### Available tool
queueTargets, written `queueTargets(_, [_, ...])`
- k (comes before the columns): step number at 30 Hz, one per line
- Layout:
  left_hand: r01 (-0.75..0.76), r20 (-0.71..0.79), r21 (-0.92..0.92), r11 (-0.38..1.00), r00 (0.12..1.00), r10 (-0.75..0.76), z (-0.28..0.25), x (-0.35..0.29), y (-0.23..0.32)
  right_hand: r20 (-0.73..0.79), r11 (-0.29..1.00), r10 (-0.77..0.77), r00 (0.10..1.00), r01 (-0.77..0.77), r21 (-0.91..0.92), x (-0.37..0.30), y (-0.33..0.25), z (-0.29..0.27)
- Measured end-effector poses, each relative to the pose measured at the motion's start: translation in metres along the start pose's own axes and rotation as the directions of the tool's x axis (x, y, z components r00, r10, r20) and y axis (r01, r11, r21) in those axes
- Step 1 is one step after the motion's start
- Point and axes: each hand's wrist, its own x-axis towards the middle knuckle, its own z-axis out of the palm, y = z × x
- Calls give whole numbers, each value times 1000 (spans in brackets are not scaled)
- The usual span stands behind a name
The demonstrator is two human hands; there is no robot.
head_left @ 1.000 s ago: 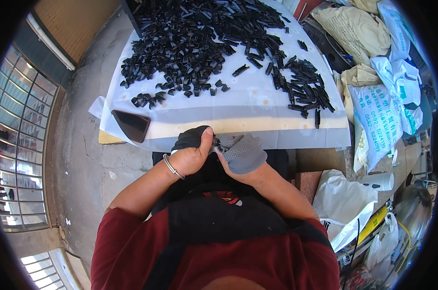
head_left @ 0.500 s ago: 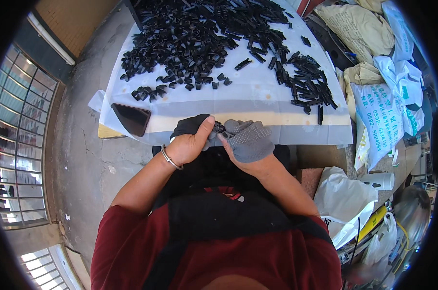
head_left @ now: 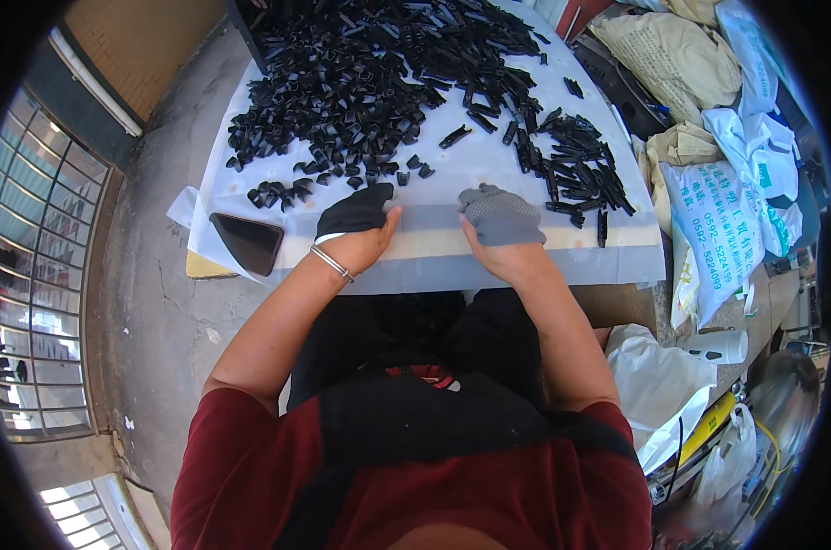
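My left hand, in a black glove that leaves the thumb bare, hovers over the table's near edge with loosely bent fingers and the thumb apart. Just beyond it lie small curved black clips, heaped at the far left. My right hand, in a grey dotted glove, is level with it to the right, thumb apart from its bent fingers. I see nothing in either hand, though their undersides are hidden. Slim, long black plastic pieces lie beyond the right hand, and a single one rests between the heaps.
A dark phone lies at the near left of the white-covered table. Printed sacks are piled on the right, with a white bag and a white cylinder below. A barred window stands at the left.
My hands were together at the table edge, working on a small black part. They have since parted and moved forward over the table; that part is out of sight.
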Motion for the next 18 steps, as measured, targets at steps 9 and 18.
queueTargets(9, [-7, 28, 173, 985, 1000, 2, 36, 53, 3, -4, 934, 143, 990, -136, -331, 93, 58, 31])
queueTargets(18, [-129, -198, 47, 991, 971, 136, 41, 32, -10, 114, 972, 34, 993, -6, -236, 78, 47, 35])
